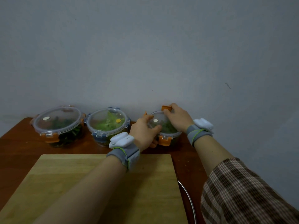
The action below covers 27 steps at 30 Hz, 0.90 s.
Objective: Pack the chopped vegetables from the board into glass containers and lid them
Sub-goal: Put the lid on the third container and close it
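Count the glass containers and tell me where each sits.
3, in a row by the wall: the left container with orange clips, the middle container with blue clips, the right container between the left hand and right hand. None seems hidden.

Between our left hand (144, 131) and our right hand (176, 118) sits one container (175, 137), with its lid (157, 118) under both. Our left hand grips it from the near left side. Our right hand reaches over the far edge and pinches the rear clasp (166, 108), close before the wall (145, 46). Just left of our left hand stands a second container (103, 139), and further left a third container (69, 138). Both are lidded, and chopped vegetables (105, 125) lie in all three, along the back of the table (16, 143). Nearer us than the hands lies the board (80, 183), under our left forearm. A curved rim (189, 196) lies beside its right edge.
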Available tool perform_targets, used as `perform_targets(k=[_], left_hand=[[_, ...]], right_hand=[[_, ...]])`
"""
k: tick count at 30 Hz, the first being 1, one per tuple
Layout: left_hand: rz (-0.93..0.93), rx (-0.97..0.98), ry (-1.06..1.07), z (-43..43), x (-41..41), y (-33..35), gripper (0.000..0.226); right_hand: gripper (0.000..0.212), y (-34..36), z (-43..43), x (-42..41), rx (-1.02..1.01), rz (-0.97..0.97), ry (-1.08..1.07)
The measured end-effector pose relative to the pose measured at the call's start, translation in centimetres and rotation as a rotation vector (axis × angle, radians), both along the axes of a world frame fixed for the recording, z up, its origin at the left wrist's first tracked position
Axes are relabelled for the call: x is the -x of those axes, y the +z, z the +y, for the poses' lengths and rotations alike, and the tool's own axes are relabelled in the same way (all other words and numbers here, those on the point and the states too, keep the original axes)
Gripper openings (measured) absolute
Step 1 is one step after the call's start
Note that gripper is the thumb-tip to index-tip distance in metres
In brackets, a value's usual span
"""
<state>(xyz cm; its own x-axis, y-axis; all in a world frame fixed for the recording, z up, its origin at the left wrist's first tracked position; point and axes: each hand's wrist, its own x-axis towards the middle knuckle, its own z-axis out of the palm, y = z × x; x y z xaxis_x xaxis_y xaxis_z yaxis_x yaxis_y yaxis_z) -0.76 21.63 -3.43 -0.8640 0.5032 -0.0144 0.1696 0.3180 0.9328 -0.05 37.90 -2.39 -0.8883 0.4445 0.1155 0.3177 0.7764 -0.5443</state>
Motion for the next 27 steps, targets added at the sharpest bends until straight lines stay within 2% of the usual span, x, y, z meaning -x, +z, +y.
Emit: perform_targets(k=[2,6,8,12,17,19,22,27], left_hand=[[-0.012,-0.001,0.008,0.0,-0.2,0.1,0.058],[-0.06,0.013,0.005,-0.2,-0.4,0.5,0.039],[-0.084,0.027,0.01,-0.1,-0.3,0.6,0.036],[-0.155,0.026,0.009,-0.2,-0.3,0.9,0.035],[-0.223,-0.013,0.015,-0.1,-0.4,0.9,0.033],[-0.236,-0.013,0.006,-0.1,-0.4,1.0,0.029],[-0.233,-0.019,-0.004,-0.2,-0.3,0.9,0.031],[-0.263,-0.061,-0.008,-0.2,-0.1,0.8,0.03]], right_hand=[[0.029,0.0,-0.2,-0.2,0.0,0.053,-0.015],[0.031,-0.4,-0.4,-1.1,0.159,0.208,-0.149],[0.035,-0.6,-0.2,-1.8,0.157,0.232,-0.202],[0.032,-0.9,-0.2,-3.9,-0.024,0.189,-0.276],[0.041,-1.4,-1.5,-5.9,-0.352,0.111,-0.33],[0.037,-1.2,-1.9,-6.2,-0.392,0.113,-0.352],[0.032,-0.9,-1.7,-6.2,-0.345,0.121,-0.396],[0.03,-0.6,-0.9,-6.1,-0.061,0.174,-0.479]])
